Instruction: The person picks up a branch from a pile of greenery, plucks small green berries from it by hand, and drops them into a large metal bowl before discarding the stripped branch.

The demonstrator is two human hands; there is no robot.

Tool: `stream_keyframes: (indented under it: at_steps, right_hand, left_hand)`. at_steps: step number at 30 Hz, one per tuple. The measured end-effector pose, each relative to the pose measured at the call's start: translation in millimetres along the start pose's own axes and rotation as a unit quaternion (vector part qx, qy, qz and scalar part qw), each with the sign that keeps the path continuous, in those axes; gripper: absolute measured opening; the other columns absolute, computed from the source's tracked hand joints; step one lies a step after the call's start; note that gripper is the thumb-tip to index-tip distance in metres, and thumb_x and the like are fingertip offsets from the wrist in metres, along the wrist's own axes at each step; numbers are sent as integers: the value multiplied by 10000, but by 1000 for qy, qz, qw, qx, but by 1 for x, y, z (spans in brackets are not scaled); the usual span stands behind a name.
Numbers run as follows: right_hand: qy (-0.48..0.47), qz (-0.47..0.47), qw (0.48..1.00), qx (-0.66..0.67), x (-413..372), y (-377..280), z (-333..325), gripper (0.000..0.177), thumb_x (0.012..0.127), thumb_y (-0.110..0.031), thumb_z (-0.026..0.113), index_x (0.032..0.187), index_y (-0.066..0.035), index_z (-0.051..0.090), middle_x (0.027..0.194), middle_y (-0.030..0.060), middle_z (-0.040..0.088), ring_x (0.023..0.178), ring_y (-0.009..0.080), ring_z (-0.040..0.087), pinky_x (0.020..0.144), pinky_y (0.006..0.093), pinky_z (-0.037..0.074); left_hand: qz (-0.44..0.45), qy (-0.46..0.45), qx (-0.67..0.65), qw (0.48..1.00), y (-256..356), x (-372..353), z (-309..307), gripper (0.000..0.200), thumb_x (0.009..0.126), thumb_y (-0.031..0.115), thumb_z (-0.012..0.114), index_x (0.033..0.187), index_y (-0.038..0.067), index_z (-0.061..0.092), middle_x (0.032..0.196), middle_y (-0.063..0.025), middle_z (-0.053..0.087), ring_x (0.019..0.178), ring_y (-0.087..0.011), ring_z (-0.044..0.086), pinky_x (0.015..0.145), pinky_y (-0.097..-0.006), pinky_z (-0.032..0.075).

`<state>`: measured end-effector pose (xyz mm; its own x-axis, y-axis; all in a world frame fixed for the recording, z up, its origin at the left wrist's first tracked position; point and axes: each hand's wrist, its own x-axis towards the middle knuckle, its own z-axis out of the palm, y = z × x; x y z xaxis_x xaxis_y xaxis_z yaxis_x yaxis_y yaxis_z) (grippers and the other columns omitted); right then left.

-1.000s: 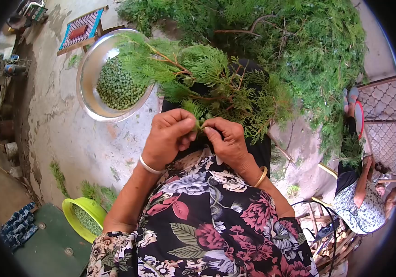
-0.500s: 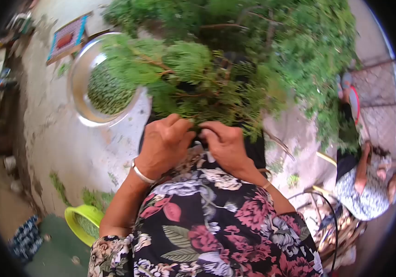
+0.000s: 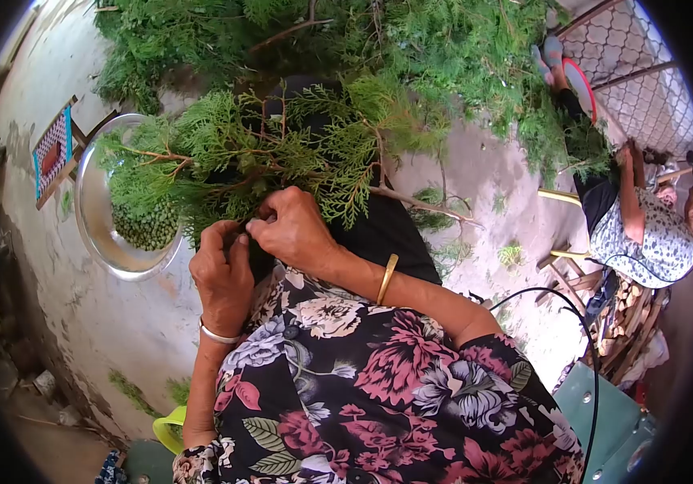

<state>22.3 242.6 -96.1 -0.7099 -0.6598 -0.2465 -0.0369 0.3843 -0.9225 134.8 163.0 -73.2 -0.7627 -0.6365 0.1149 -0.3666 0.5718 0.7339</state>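
Head camera: left hand [image 3: 224,278] and right hand [image 3: 296,232] are right beside each other, fingers bent and tips nearly meeting at the near edge of the leafy branch [image 3: 257,153] over the dark trousers [image 3: 391,246]; whether they grip anything, I cannot tell. Watch the branch's left end, overhanging the metal bowl [image 3: 92,234]: one hard tug could sweep it sideways, and leaf scraps could drop among the small green pieces [image 3: 144,227].

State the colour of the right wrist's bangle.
The bangle is golden, showing best in the head view.
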Motion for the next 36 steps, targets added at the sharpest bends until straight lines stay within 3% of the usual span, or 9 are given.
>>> stream_keyframes:
  at_steps: [6, 9, 13, 15, 19, 22, 32, 35, 36]
  right_hand:
    - [-58, -7, 998, -8, 1, 1, -13, 220, 710, -146, 631, 728, 72, 651, 569, 161, 597, 511, 150, 579, 495, 315, 456]
    - [-131, 28, 973, 186, -1, -8, -23, 219, 682, -130, 612, 709, 86, 639, 511, 159, 564, 453, 148, 534, 452, 311, 429]
    - [-145, -39, 980, 129, -4, -9, -27, 223, 780, -118, 577, 670, 64, 646, 524, 57, 563, 469, 109, 514, 430, 275, 386]
    - [-165, 122, 963, 174, -9, -9, -28, 207, 819, -119, 581, 726, 51, 655, 546, 53, 566, 470, 81, 494, 420, 225, 355]
    - [-134, 248, 903, 324, -15, -4, -25, 165, 847, -130, 614, 845, 32, 643, 589, 25, 577, 457, 38, 464, 406, 160, 315]
    - [-136, 267, 887, 351, -13, -5, -29, 128, 822, -103, 643, 815, 24, 637, 591, 22, 577, 455, 40, 472, 396, 155, 323]
    - [-148, 287, 862, 392, -11, 0, -33, 107, 787, -65, 651, 720, -4, 594, 571, 5, 539, 430, 52, 443, 373, 177, 286]
    - [-188, 323, 801, 468, -9, 6, -32, 158, 807, -105, 648, 702, -5, 584, 567, 26, 548, 416, 60, 434, 371, 180, 298]
    - [-188, 323, 801, 467, -10, 2, -36, 158, 807, -105, 648, 702, -5, 584, 567, 26, 548, 416, 60, 434, 371, 180, 298]
  left_hand:
    - [22, -28, 11, 999, 3, 4, -6, 218, 766, 15, 650, 967, -11, 570, 788, -172, 635, 675, -307, 628, 602, -353, 485]
    - [-12, -45, -23, 999, 12, 4, -7, 276, 732, 34, 694, 982, -9, 586, 804, -146, 642, 692, -249, 629, 627, -319, 487]
    - [-18, -30, -62, 997, 13, 1, -6, 263, 724, 44, 704, 963, -11, 609, 800, -133, 649, 687, -227, 636, 624, -302, 486]
    - [-3, -3, -51, 999, 12, 0, -3, 157, 753, 36, 663, 894, -12, 614, 768, -142, 638, 670, -270, 631, 591, -327, 475]
    - [-23, -23, -61, 998, 11, -3, -6, 149, 758, 34, 656, 890, -10, 605, 742, -130, 631, 632, -242, 618, 572, -317, 468]
    - [-105, -49, -132, 984, 10, -5, -4, 163, 756, 41, 664, 894, -12, 595, 716, -113, 620, 607, -186, 599, 552, -292, 460]
    - [-37, -81, -189, 978, 5, 8, -10, 165, 726, 57, 701, 820, -23, 591, 684, -73, 633, 552, -124, 572, 528, -245, 447]
    - [-104, -156, -312, 932, 0, 7, -18, 169, 733, 51, 685, 853, -28, 594, 671, -73, 623, 503, -100, 517, 461, -212, 393]
    - [-160, -178, -431, 870, -6, 5, -20, 179, 754, 62, 659, 892, -28, 589, 692, -98, 619, 491, -91, 487, 438, -199, 363]
